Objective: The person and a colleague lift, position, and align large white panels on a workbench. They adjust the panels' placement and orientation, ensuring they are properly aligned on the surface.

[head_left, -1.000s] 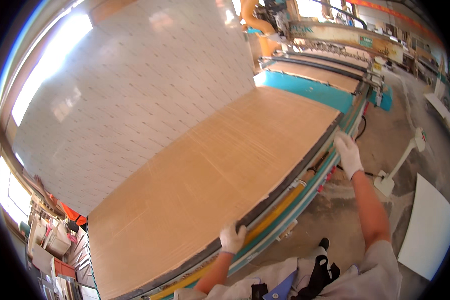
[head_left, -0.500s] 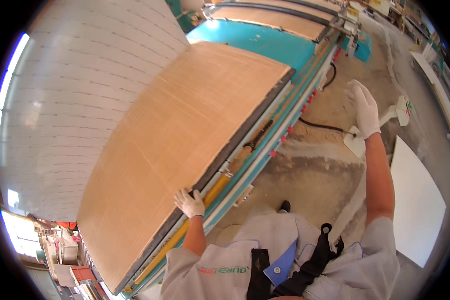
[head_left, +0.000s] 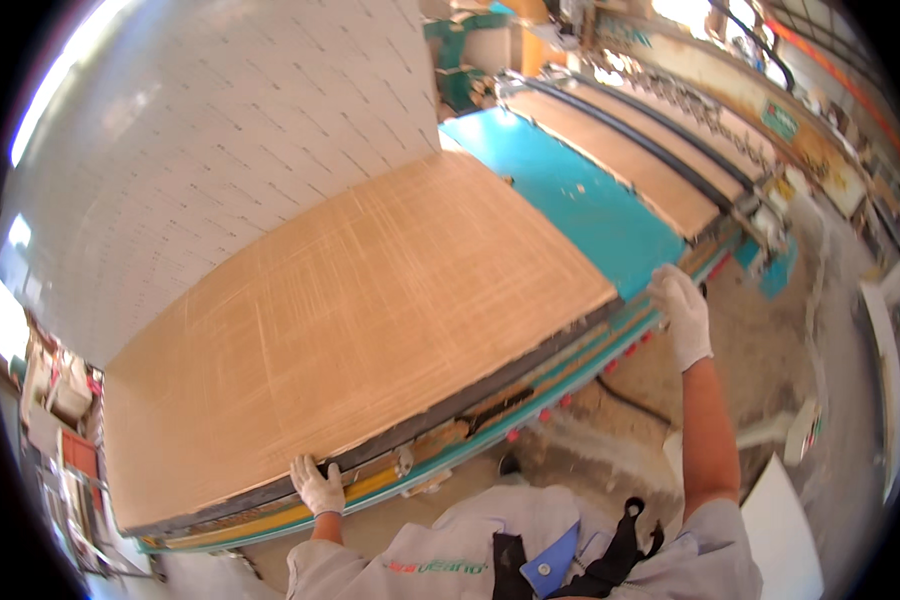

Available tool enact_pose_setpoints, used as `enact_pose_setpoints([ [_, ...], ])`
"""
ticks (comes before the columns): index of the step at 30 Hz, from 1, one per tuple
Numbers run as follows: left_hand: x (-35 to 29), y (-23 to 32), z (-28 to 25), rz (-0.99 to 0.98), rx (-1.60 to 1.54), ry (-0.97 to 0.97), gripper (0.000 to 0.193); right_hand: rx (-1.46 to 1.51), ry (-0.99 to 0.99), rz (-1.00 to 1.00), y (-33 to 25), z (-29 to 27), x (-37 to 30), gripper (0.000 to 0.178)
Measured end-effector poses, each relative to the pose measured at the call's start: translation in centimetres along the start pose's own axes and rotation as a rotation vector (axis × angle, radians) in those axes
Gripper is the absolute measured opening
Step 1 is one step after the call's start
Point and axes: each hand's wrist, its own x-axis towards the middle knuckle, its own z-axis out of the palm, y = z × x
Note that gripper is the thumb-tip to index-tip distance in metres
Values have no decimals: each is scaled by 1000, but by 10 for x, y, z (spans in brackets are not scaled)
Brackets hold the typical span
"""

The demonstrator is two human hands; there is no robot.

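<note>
A large flat brown board [head_left: 350, 310] lies on a long machine table with a dark front edge. My left hand [head_left: 318, 488], in a white glove, rests on that near edge with fingers spread on the board's top; a small dark spot shows beside its thumb, too small to name. My right hand [head_left: 684, 318], gloved too, is raised beside the board's right corner, close to the rim of the teal tabletop [head_left: 570, 190]. Its fingers are loosely extended with nothing seen in them. Whether it touches the rim I cannot tell. A tall pale sheet [head_left: 240, 120] with rows of small print stands behind the board.
Dark bars [head_left: 630, 135] cross the machine bed farther right. A black cable [head_left: 635, 402] runs over the floor below the table. A white panel [head_left: 780, 530] leans or lies at the lower right. Cluttered shelves [head_left: 70, 400] stand at the far left.
The view has turned toward the far right of the machine. My right hand has come from above the floor to the table's edge. My left hand remains on the board's near edge.
</note>
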Motion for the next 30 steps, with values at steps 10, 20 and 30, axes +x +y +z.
enact_pose_setpoints([
  [10,-40,166,33,-88,-87,133,71,39,-402,38,34,116,169,52],
  [20,-172,311,151,-571,-21,219,66,-189,-777,-96,72,176,297,65],
  [30,-200,401,164,-1017,-6,-75,69,-978,-935,-527,255,158,288,95],
])
